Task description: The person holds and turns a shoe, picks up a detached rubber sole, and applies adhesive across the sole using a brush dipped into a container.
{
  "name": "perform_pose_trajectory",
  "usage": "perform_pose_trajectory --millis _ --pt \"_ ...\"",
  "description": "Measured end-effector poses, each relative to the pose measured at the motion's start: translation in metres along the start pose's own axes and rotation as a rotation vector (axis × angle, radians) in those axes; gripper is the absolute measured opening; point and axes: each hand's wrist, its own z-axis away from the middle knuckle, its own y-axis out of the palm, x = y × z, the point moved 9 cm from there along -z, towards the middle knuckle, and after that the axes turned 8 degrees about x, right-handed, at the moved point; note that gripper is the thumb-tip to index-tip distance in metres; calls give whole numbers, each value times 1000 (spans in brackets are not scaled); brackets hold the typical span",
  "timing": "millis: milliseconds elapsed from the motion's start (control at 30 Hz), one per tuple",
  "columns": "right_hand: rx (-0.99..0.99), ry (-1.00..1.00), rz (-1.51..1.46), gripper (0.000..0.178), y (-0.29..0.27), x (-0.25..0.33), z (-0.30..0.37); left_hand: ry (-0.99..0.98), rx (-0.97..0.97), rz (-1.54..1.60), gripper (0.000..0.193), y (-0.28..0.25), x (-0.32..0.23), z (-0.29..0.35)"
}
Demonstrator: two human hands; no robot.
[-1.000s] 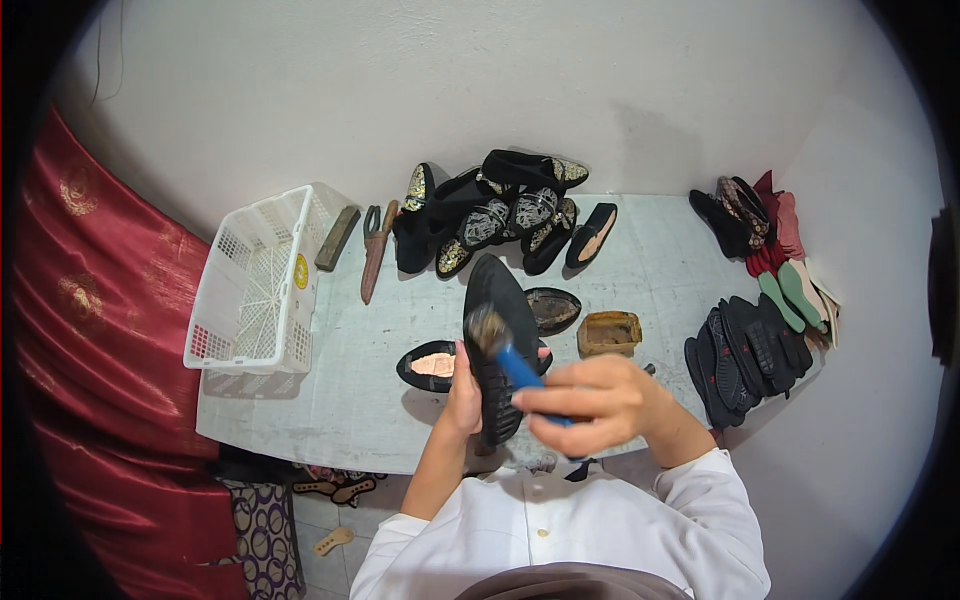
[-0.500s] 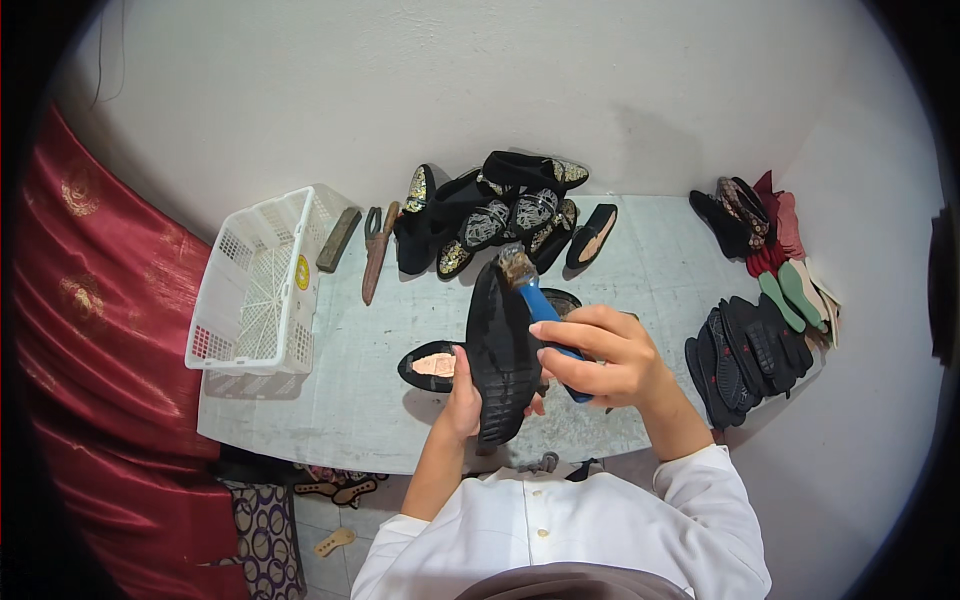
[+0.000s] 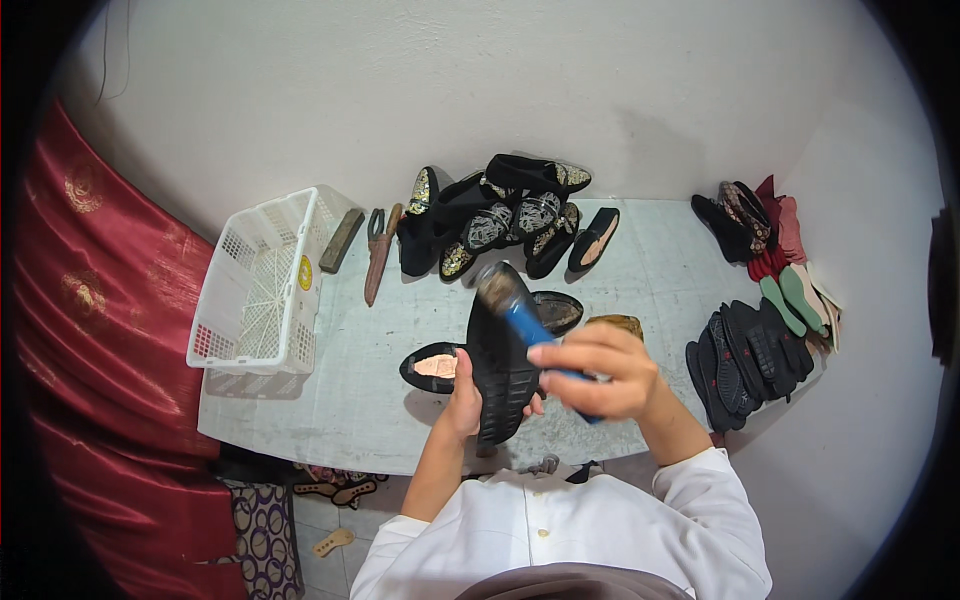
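My left hand (image 3: 463, 402) grips a long black shoe sole (image 3: 495, 365) by its near half, thumb on the left edge and fingertips showing at the right. The sole is tilted up above the table, with ridges across its near end. In my right hand (image 3: 605, 370) is a brush with a blue handle (image 3: 528, 322), its bristle end over the sole's far part; whether it touches is blurred. Below the sole, a black shoe (image 3: 430, 368) lies with a pinkish panel facing up. Another dark shoe (image 3: 558, 312) lies partly hidden behind the brush.
A white plastic basket (image 3: 202, 345) stands at left, beside a dark block (image 3: 342, 240) and scissors (image 3: 378, 250). Black patterned shoes (image 3: 487, 225) are piled against the wall. At right are stacked black soles (image 3: 745, 360) and green insoles (image 3: 790, 297). A brownish object (image 3: 617, 325) lies behind my right hand.
The brush's bristle end has moved slightly left and nearer, away from the sole's far tip, and is blurred now. My left hand and the sole stay almost in place.
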Motion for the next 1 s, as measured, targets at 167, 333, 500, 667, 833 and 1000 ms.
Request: perform_pose_trajectory --millis 167,333,500,667,833,1000 --pt "17 -13 6 21 4 -1 0 35 -74 -39 97 -9 -2 0" --pt "-18 174 91 31 -8 -29 8 54 117 6 99 3 -2 -1" --pt "-53 -13 57 20 -7 3 5 45 107 40 99 7 -3 -1" --pt "-54 126 98 22 -6 -16 13 50 108 29 98 5 -4 1" --pt "-116 145 127 22 -19 -14 15 49 99 7 99 4 -3 0" --pt "2 13 63 18 2 5 10 75 -104 -1 101 -3 -8 2"
